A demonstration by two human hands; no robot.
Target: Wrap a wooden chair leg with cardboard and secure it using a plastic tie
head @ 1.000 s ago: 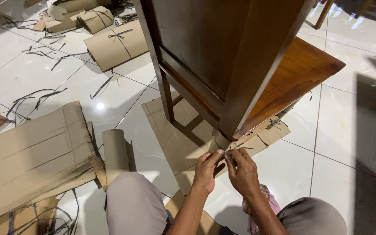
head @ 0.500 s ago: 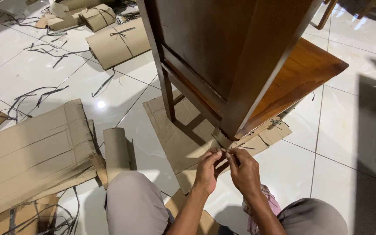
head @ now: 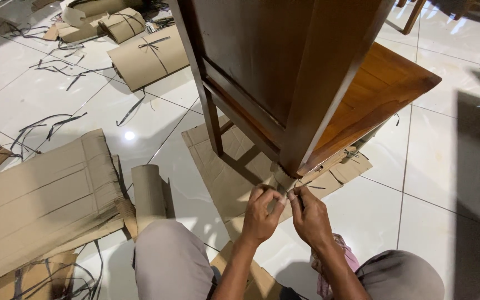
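Cardboard wrap (head: 282, 179): wound around the foot of the nearest leg of the dark wooden furniture (head: 284, 72), just above the floor.
Left hand (head: 261, 215): fingers are curled and pinched at the lower edge of the wrap; what is gripped is too small to be told.
Right hand (head: 309, 218): fingertips are pinched beside the left ones, touching the same spot, with a thin dark strap (head: 311, 187) lying just beyond.
Flattened cardboard sheet (head: 234, 172): spread under the furniture on the white tiled floor (head: 445, 178).
Cardboard roll (head: 148, 191): laid near the left knee.
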